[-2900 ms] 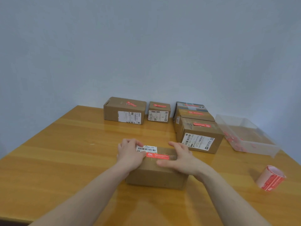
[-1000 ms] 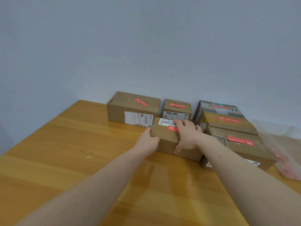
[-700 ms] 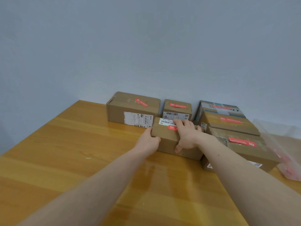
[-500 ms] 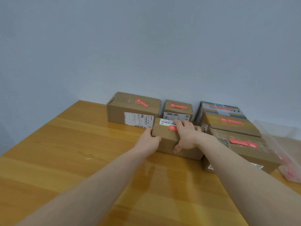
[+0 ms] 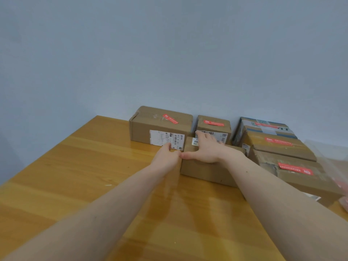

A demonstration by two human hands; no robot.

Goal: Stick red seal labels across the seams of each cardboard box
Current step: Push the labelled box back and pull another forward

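Cardboard box (image 5: 204, 169) before the sealed row: your right hand (image 5: 206, 149) lies flat on top, left hand (image 5: 165, 157) cups its left end.

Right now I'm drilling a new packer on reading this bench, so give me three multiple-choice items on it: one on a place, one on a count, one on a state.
1. Where does the box under the hands sit?
A. alone at the table's near edge
B. in front of the two boxes by the wall
C. inside the clear bin

2. How many red seal labels show?
A. two
B. nine
C. five

3. How is the right hand?
A. flat on the box top, fingers spread
B. curled round a label roll
C. raised off the table

Answers: 1 B, the held box lies just before the large box and the small box. 2 C, one on each of five other boxes. 3 A, the right hand presses the top while the left hand is at its left end.
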